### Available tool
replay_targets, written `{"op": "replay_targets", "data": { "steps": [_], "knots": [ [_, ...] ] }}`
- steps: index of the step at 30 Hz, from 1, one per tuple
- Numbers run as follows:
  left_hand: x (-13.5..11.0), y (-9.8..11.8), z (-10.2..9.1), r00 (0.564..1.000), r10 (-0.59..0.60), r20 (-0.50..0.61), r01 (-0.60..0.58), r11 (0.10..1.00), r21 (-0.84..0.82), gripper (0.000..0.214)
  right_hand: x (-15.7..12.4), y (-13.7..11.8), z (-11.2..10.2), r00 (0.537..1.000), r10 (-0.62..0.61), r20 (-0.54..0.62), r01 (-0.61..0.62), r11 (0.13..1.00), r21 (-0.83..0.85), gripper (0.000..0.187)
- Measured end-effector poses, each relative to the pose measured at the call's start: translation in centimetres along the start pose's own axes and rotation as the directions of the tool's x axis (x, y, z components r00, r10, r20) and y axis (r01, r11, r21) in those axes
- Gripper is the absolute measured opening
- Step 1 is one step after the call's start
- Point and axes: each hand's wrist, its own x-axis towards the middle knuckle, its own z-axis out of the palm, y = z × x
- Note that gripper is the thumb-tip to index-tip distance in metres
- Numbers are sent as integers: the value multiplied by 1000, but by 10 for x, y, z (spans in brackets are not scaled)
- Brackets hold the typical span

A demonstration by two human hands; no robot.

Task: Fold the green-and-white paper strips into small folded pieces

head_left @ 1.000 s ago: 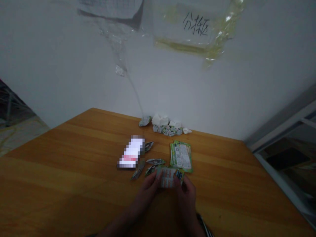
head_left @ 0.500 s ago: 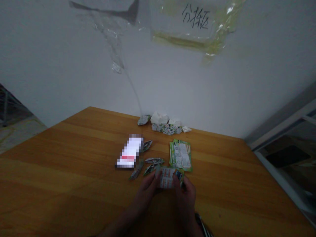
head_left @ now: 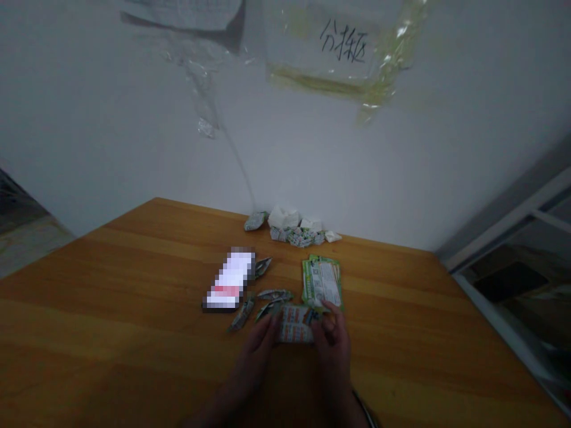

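Between my two hands is a small printed packet (head_left: 295, 324), pale with orange and blue print and a green edge. My left hand (head_left: 262, 340) pinches its left end, thumb on top. The right end sits under the thumb of my right hand (head_left: 332, 339), whose index finger is raised off it, near the front of a stack of green-and-white printed sachets (head_left: 323, 282). Just beyond my left hand lie several crumpled foil wrappers (head_left: 274, 294), and another wrapper (head_left: 242, 315) rests to their left. What lies beneath the packet is hidden by it and my fingers.
A phone (head_left: 232, 279) with a lit, blurred screen lies left of the wrappers on the wooden table (head_left: 134, 285). Crumpled tissues and torn packaging (head_left: 297, 229) are heaped against the wall. A taped sign (head_left: 343, 41) hangs above; a metal-framed shelf (head_left: 513, 255) stands at right.
My right index finger has lifted away from the packet towards the sachet stack. The packet stays between both hands. The whole view has shifted slightly.
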Motion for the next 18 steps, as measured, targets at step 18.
{"op": "replay_targets", "data": {
  "steps": [18],
  "knots": [
    [7, -8, -8, 977, 121, 178, -150, 977, 155, 27, 15, -8, -32, 767, -307, 563, 618, 589, -521, 40]
  ]
}}
